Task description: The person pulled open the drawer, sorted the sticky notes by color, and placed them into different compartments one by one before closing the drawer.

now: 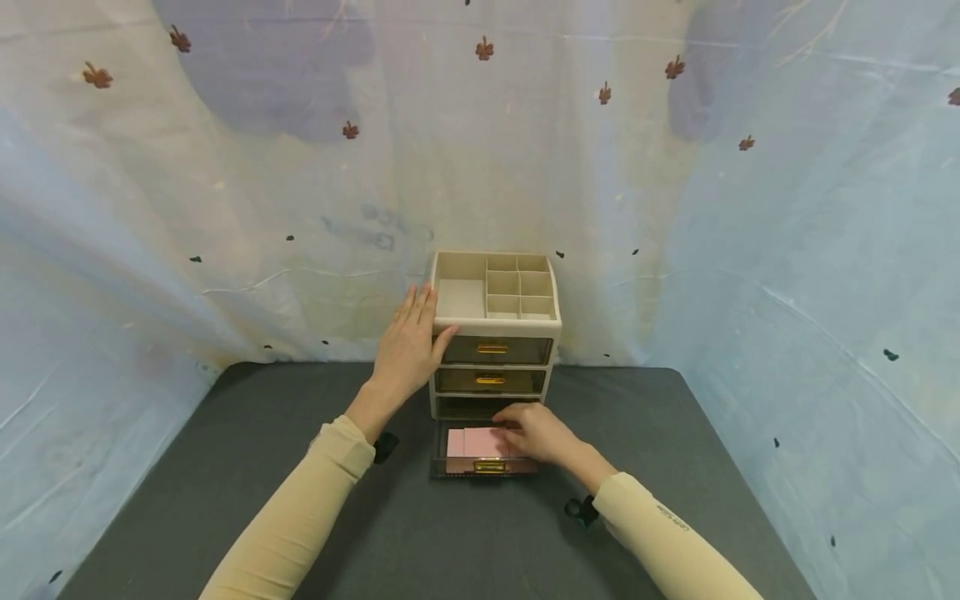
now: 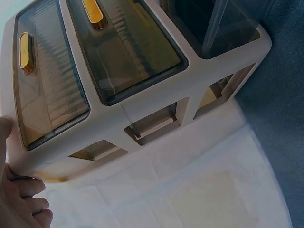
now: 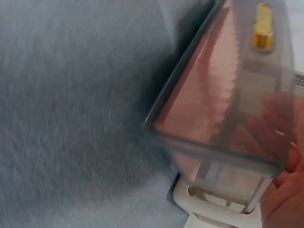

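Note:
A cream desktop organizer [image 1: 497, 327] with smoky clear drawers and gold handles stands upright at the back of the table. Its bottom drawer [image 1: 442, 468] is pulled out, and flat pink pieces that look like paper [image 1: 480, 442] lie inside. My left hand [image 1: 408, 346] rests against the organizer's upper left side, fingers extended along it and thumb at the front edge. Over the right part of the drawer, my right hand [image 1: 543, 433] reaches in with its fingertips at the pink pieces. Whether it pinches one is hidden. Through the drawer's clear plastic, the right wrist view shows fingers [image 3: 273, 118].
The organizer's top has a large compartment [image 1: 461, 298] and several small ones. Two upper drawers [image 1: 517, 351] are closed. The dark grey tabletop [image 1: 622, 442] extends to both sides. A patterned pale curtain [image 1: 480, 167] hangs behind and beside the table.

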`<state>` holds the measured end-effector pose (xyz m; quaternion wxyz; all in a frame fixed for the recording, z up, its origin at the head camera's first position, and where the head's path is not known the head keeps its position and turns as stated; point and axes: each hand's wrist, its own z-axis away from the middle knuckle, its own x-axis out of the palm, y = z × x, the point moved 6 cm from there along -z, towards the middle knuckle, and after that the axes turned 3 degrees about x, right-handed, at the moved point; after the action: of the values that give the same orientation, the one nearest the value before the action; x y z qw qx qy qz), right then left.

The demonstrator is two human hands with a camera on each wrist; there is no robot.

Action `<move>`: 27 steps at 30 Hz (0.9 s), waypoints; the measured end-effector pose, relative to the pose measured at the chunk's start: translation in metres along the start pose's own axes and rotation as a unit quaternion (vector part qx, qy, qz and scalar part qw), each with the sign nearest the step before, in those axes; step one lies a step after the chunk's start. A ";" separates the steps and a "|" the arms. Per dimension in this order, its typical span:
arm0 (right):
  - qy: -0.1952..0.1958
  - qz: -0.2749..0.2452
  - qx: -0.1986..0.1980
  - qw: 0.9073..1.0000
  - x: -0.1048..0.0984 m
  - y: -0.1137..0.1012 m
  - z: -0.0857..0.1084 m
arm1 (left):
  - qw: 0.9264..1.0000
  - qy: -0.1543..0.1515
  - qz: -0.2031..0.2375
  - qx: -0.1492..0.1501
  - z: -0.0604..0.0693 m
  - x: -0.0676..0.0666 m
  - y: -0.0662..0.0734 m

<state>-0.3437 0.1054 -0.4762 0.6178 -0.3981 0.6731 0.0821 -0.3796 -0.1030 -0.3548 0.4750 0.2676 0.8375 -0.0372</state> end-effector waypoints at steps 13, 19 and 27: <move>0.116 -0.221 0.111 0.962 -0.013 -0.011 0.026 | 1.000 -0.004 0.000 -0.002 -0.002 0.001 -0.001; 0.148 -0.305 0.135 0.931 -0.013 -0.020 0.041 | 1.000 -0.001 0.000 0.000 -0.002 0.000 0.001; 0.116 -0.421 0.149 0.887 0.008 -0.031 0.059 | 1.000 -0.003 -0.002 0.001 -0.001 -0.001 0.001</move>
<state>-0.2783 0.1167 -0.4844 0.5642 -0.5543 0.5132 -0.3333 -0.3796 -0.1019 -0.3532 0.4771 0.2664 0.8366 -0.0399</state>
